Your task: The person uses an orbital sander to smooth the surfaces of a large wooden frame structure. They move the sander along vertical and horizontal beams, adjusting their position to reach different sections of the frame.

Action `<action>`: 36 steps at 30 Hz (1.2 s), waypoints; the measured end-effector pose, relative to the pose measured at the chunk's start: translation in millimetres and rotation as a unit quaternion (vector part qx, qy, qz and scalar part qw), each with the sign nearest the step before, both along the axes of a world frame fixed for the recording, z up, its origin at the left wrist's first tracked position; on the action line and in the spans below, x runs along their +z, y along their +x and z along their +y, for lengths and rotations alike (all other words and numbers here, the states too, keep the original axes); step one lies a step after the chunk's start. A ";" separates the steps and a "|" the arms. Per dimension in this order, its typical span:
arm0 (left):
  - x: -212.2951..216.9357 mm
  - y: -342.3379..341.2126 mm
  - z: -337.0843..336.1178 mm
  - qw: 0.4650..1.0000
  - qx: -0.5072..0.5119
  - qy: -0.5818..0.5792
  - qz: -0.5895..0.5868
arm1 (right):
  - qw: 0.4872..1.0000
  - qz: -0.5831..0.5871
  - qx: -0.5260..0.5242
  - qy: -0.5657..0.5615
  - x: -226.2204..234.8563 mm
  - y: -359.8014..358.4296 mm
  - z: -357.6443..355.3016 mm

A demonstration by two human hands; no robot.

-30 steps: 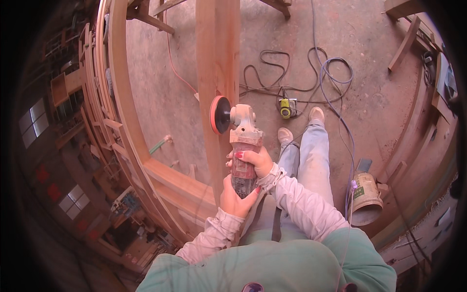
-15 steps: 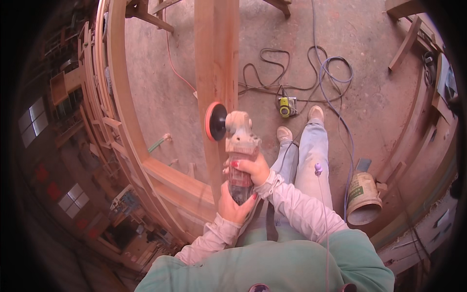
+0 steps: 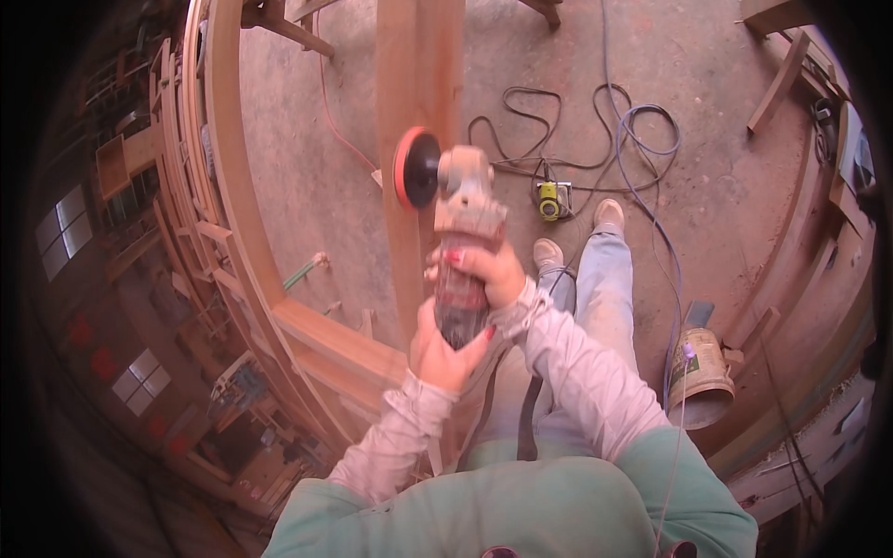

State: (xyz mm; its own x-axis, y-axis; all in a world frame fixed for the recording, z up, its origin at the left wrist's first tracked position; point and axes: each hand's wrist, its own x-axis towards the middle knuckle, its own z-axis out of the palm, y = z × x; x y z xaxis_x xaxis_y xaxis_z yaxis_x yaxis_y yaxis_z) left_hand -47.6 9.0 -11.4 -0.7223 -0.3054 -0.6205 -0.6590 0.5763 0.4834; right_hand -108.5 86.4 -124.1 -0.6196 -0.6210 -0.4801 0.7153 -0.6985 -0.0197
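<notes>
An angle grinder (image 3: 470, 209), dusty and reddish, is held in both hands with its head pointing away from me. On its left side an orange-edged black sanding pad (image 3: 417, 169) stands on edge over a long wooden beam (image 3: 419, 70); whether it touches the wood I cannot tell. My right hand (image 3: 486, 268) wraps round the middle of the grinder's body. Nearer to me, my left hand (image 3: 446, 352) grips the rear end of the body. Part of the fingers of each hand is hidden behind the tool.
A wooden frame (image 3: 330, 330) runs along the left. Tangled cords (image 3: 619, 139) lie on the floor, near a small yellow-green power tool (image 3: 553, 200) by my feet. To the right, a dirty bucket (image 3: 699, 381) lies tipped over. Wooden trestle legs (image 3: 777, 84) stand at the far right.
Both hands have pushed the grinder forward, away from me along the beam. Its pad has moved with it, still on edge. My arms reach farther out.
</notes>
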 end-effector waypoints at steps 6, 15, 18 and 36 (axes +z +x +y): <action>1.8 53.2 -2.0 1.000 0.020 0.020 0.010 | 0.999 -0.010 0.028 -0.032 9.0 41.8 2.6; 29.4 90.8 23.1 0.997 0.002 0.004 -0.077 | 0.996 -0.072 0.044 0.017 36.3 90.9 34.5; 13.5 65.0 25.3 0.998 -0.025 0.029 -0.045 | 0.997 -0.038 0.027 0.068 27.7 66.8 44.4; -13.5 62.7 30.7 0.991 0.011 0.086 -0.100 | 0.993 -0.075 0.031 0.083 -14.9 83.7 52.6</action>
